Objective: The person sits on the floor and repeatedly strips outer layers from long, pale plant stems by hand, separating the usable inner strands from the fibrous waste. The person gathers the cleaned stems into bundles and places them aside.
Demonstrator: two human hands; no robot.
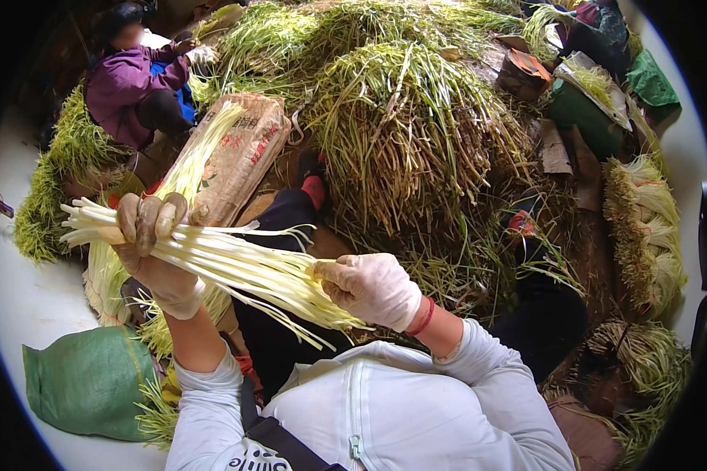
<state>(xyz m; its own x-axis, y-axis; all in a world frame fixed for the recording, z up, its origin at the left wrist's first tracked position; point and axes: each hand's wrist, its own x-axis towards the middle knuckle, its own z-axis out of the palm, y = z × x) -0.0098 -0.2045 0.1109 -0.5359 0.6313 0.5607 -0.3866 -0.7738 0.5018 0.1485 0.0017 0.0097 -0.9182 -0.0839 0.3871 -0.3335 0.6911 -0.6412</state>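
Note:
My left hand (164, 268), in a soiled whitish glove, is closed around a bundle of pale yellow, chive-like stalks (235, 253) near its thick white ends. The stalks fan out to the right, and several thin ones stray from the bundle. At their far end my right hand (371, 289), gloved as well, pinches a stalk tip between thumb and fingers. Beyond the left hand lies a printed woven sack (250, 165) bearing writing. More pale stalks (197, 153) rest lengthwise along it.
A large heap of green-topped stalks (412, 135) rises ahead. Tied pale bundles (648, 235) are stacked at right. A green sack (88, 382) sits at lower left. One person in purple (124, 94) crouches at upper left; another person (598, 38) is at upper right.

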